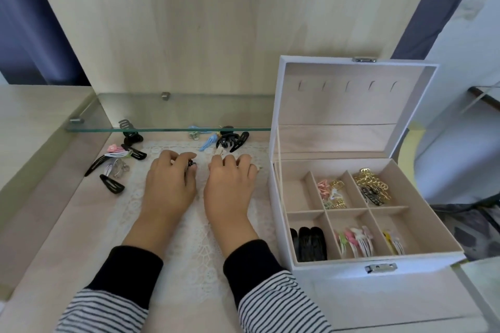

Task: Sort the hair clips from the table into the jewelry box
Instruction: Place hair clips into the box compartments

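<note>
We find jewelry box (pixel 351 278) at table (pixel 54 224) right edge, lid open. 5 compartments stocked, 1 bare.

Loose hair clips (pixel 113 155) remain at lace mat (pixel 189 238) left edge. More lie along far edge under glass shelf (pixel 162 111).

Left hand (pixel 169 186) pinches small black clip (pixel 191 163). Right hand (pixel 230 186) curled on mat; we cannot tell whether it holds anything.

We judge task about half done.

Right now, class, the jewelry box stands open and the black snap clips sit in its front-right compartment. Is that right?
Not quite. The head view shows the black snap clips in the front-left compartment of the open jewelry box; the front-right one holds yellow and white clips.
</note>
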Demonstrator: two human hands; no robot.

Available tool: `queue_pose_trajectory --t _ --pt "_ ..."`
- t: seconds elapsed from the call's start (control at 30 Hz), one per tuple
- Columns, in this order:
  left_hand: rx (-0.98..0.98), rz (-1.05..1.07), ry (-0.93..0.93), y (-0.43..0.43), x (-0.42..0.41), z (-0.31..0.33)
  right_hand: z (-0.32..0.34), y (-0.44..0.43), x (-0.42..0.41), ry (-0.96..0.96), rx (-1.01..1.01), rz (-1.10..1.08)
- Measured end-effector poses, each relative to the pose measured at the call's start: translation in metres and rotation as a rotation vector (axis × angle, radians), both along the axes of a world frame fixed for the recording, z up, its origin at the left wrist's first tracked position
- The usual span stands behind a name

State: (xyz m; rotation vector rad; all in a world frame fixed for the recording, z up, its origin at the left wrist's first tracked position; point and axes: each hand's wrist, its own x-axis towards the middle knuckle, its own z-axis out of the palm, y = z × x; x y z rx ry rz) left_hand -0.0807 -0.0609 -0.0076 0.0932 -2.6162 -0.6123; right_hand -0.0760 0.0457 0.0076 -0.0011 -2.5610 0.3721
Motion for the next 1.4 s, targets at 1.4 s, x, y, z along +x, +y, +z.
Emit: queue_pose_trajectory --t 1.4 --pt "0.861 -0.653 -0.641 0.214 0.012 0.108 0.130 0.298 0.034 -0.712 -0.253 0.285"
